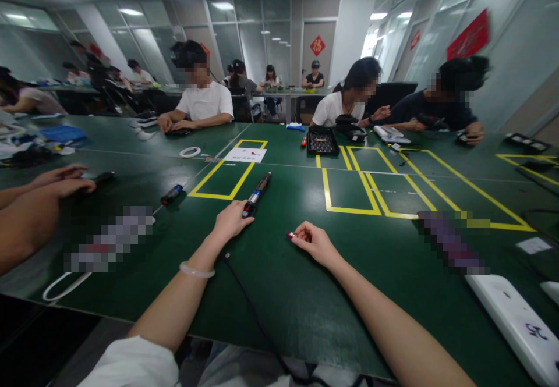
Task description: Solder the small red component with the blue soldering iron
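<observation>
My left hand (233, 221) is closed on the near end of a slim, elongated black device (257, 194) with a silver and blue middle section. The device lies slanted on the green table, its tip pointing away from me. To the right, my right hand (313, 240) pinches a small red-and-white part (291, 235) between thumb and fingertips, just above or at the tabletop; its exact kind is too small to tell. A shorter black and blue piece (172, 195) lies left of my left hand, apart from it.
Yellow tape outlines (353, 209) mark the table (279, 294). A black tray (322, 141) with small parts stands ahead, a white paper (245, 154) nearer. A white power strip (509, 311) lies right; a black cable (247, 294) runs near my left forearm. A co-worker's hands (65, 183) reach in from the left.
</observation>
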A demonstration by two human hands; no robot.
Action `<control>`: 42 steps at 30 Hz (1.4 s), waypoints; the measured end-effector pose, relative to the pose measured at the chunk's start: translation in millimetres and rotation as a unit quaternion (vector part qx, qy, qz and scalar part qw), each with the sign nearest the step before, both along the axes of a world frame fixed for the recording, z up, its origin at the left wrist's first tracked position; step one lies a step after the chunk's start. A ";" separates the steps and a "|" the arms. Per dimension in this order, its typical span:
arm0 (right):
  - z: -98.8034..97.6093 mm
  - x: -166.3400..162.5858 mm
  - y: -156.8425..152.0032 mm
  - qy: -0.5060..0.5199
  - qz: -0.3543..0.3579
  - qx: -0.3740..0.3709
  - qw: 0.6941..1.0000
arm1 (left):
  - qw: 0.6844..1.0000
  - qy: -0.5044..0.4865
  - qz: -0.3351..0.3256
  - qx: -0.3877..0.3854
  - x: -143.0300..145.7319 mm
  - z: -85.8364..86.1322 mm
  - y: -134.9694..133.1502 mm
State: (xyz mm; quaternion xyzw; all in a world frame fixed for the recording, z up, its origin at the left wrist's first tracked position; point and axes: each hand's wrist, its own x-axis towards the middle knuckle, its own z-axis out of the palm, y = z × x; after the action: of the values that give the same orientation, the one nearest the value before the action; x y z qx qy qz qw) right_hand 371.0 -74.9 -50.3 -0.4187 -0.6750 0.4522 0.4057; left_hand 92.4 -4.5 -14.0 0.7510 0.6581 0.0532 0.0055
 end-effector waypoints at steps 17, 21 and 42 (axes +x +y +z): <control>-1.1 -3.2 -0.4 -0.157 -0.051 0.068 0.984 | 0.959 -0.083 -0.271 -0.021 87.8 4.3 -56.3; 0.2 -5.3 0.5 -0.124 -0.049 0.059 0.989 | 0.959 -0.078 -0.272 -0.024 89.6 4.7 -57.9; 0.1 3.8 -2.4 -0.104 -0.061 0.119 0.986 | 0.968 -0.052 -0.247 0.013 89.1 0.5 -56.1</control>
State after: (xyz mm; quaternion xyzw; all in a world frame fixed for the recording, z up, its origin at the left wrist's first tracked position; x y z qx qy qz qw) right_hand 374.8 -77.3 -50.2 -0.4525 -0.7356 0.2970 0.4073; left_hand 181.5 -60.7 -13.5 0.8864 0.4504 0.0982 0.0429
